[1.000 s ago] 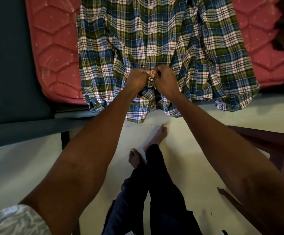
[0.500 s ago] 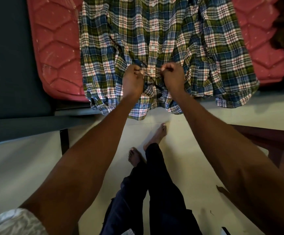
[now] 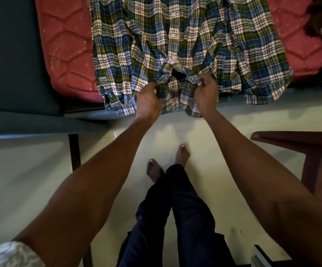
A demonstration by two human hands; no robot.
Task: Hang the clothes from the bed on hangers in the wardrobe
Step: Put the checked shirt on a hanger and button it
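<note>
Plaid shirt lies flat on red mattress, hem hanging over the bed edge. Left hand and right hand each pinch a front hem flap, held apart; lower placket looks unbuttoned, probably.

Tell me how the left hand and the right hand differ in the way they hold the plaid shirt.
The left hand grips the plaid shirt lower, near the hem, with its back to the camera; the right hand sits a little higher, and its curled fingers show. The left hand holds the left side of the button strip, the right hand the right side, with a dark gap open between them. Both pinch the fabric at the edge of the red mattress.
</note>
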